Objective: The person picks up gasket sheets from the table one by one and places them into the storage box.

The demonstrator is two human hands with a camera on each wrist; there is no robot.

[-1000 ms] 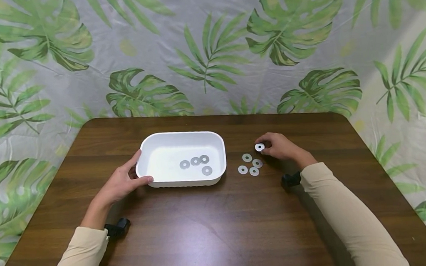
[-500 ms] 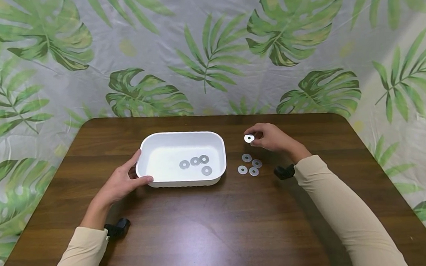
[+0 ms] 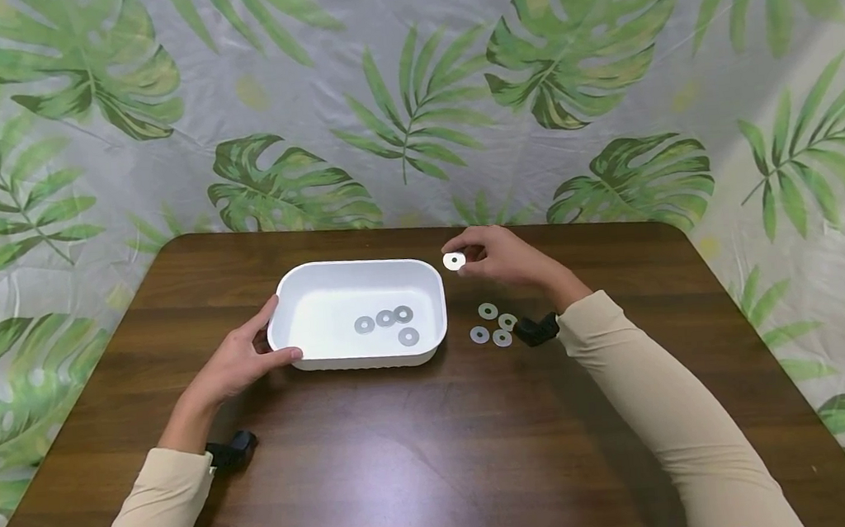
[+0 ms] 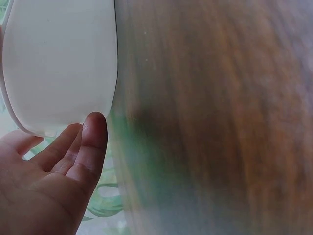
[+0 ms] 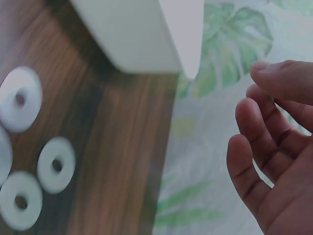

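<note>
My left hand [image 3: 233, 365] holds the left end of a white plastic tub [image 3: 363, 362], thumb at its front corner and fingers along the end wall. In the left wrist view the fingertips [image 4: 94, 128] touch the tub's outside. Several flat metal washers [image 3: 402, 338] lie inside toward its right end, two of them overlapping. Between thumb and fingers my right hand [image 3: 500, 256] pinches one washer [image 3: 448, 263], raised just beyond the tub's back right corner. The right wrist view shows that washer barely, edge-on at most.
Several loose washers [image 3: 483, 316] lie on the brown wooden table [image 3: 377, 449] right of the tub, below my right forearm. A black wrist camera [image 3: 537, 330] partly covers one of them. Behind the table's far edge hangs a leaf-patterned cloth [image 3: 411, 115].
My right hand has carried the pinched washer up and left, from beside the loose washers toward the tub. The left hand and tub have stayed in place.
</note>
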